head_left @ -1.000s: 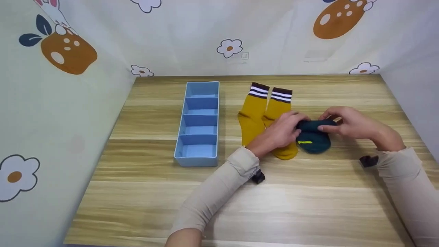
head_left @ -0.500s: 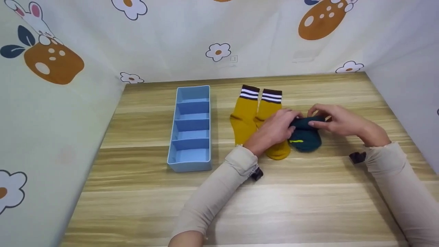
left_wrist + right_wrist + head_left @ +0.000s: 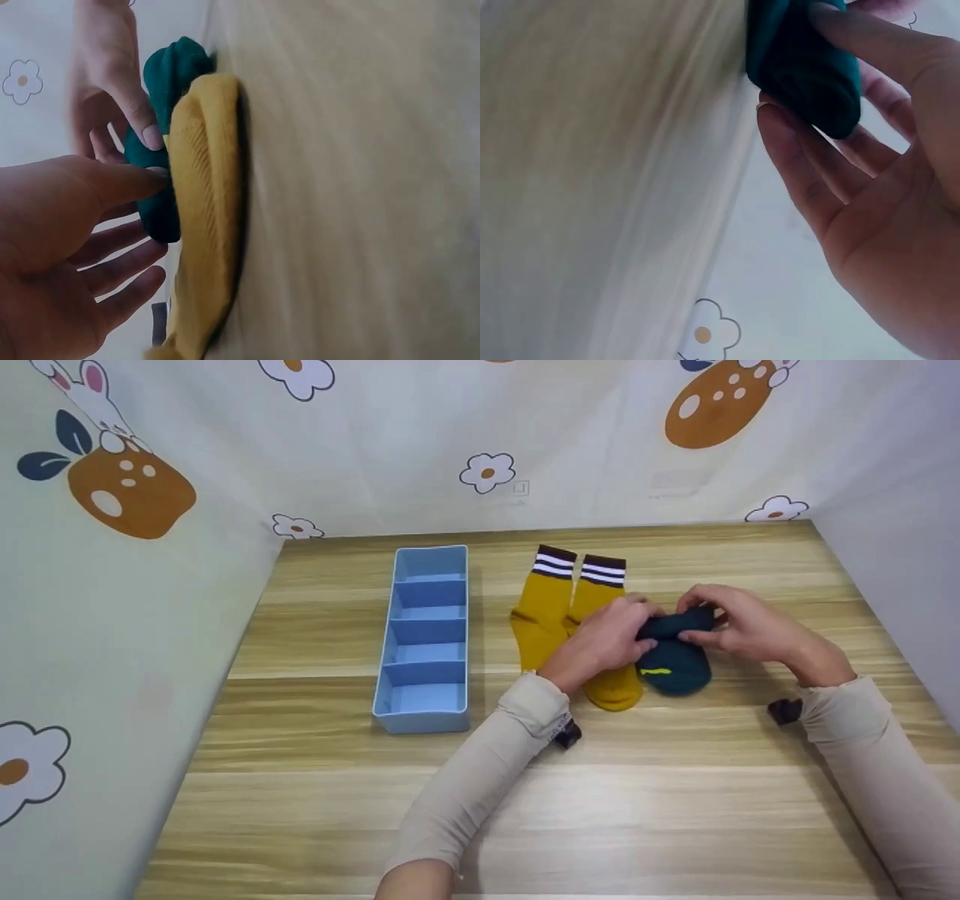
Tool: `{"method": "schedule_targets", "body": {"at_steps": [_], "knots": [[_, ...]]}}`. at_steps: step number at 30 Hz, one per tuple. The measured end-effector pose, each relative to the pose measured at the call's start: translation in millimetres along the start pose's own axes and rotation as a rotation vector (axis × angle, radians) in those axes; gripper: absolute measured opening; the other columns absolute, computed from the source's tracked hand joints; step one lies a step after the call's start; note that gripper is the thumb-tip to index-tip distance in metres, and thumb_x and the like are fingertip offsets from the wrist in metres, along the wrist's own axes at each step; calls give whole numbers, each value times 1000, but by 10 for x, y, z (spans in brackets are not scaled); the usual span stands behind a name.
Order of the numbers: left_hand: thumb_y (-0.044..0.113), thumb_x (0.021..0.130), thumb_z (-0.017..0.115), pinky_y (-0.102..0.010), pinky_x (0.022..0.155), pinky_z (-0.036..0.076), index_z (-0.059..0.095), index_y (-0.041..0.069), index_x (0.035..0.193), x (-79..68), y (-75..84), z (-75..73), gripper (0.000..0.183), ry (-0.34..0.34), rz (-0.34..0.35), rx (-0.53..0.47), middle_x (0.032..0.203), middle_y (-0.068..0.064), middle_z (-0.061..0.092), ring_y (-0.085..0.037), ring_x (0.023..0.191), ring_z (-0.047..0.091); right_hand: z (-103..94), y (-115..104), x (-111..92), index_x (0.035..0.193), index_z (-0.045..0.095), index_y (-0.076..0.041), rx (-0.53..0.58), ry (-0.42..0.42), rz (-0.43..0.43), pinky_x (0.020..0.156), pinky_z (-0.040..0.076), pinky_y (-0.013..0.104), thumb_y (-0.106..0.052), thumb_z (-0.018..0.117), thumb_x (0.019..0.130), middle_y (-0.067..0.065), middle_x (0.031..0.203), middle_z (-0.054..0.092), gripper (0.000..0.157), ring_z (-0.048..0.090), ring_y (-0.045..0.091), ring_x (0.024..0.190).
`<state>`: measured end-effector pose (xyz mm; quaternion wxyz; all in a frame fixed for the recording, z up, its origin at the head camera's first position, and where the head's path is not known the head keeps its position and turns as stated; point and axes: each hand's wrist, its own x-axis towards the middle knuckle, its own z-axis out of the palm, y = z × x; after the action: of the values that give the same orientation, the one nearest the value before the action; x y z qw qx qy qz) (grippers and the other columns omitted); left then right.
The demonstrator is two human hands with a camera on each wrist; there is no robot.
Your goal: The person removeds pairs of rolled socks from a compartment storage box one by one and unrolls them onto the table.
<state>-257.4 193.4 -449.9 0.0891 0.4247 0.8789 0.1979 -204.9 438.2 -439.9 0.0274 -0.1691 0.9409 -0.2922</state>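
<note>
A pair of dark green socks (image 3: pixel 675 671) with a small yellow mark lies partly rolled up, its thick roll at the far end and a rounded flat part toward me. My left hand (image 3: pixel 609 636) pinches the roll's left end between thumb and fingers. At the right end, my right hand (image 3: pixel 750 626) grips it the same way. In the right wrist view, the spiral end of the green roll (image 3: pixel 817 82) shows between thumb and fingers. Two mustard socks (image 3: pixel 540 607) with striped dark cuffs lie flat beside it, partly under my left hand and wrist.
A light blue box (image 3: pixel 427 720) with several compartments in a row stands left of the mustard socks on the wooden table (image 3: pixel 315 780). A patterned curtain (image 3: pixel 375 457) rises behind the table's far edge and along its sides.
The head view has shifted slightly. Both hands keep their hold on the green roll, and its right end now sits a little higher in my right fingers. Box and mustard socks stay put.
</note>
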Motion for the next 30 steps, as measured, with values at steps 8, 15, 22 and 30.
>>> {"method": "schedule_targets", "body": {"at_steps": [8, 15, 22, 30], "knots": [[23, 110, 64, -26, 113, 51, 63, 22, 147, 41, -41, -9, 37, 6, -27, -19, 142, 2, 68, -15, 123, 63, 6, 2, 2, 122, 78, -10, -24, 19, 59, 100, 62, 45, -22, 76, 103, 14, 135, 71, 22, 68, 31, 119], [19, 111, 61, -24, 108, 53, 63, 27, 147, 68, -67, -27, 37, 17, -19, -76, 144, 6, 69, -12, 118, 65, 8, -7, 16, 120, 77, -11, -61, 78, -45, 96, 60, 37, -7, 77, 99, 14, 137, 66, 21, 61, 31, 124], [17, 111, 60, -22, 109, 52, 68, 20, 144, 103, -109, -28, 35, 34, 15, -86, 140, 1, 71, -14, 118, 65, 45, -36, 46, 114, 75, -10, -101, 77, -27, 86, 61, 29, -8, 87, 92, 6, 116, 75, 26, 65, 21, 104], [21, 109, 66, -21, 107, 53, 67, 20, 145, 166, -127, -50, 36, 25, -35, -96, 140, 1, 69, -13, 118, 62, 66, -64, 43, 121, 76, -5, -108, 114, -8, 88, 65, 44, -3, 75, 100, 17, 131, 65, 21, 66, 31, 111]]}}
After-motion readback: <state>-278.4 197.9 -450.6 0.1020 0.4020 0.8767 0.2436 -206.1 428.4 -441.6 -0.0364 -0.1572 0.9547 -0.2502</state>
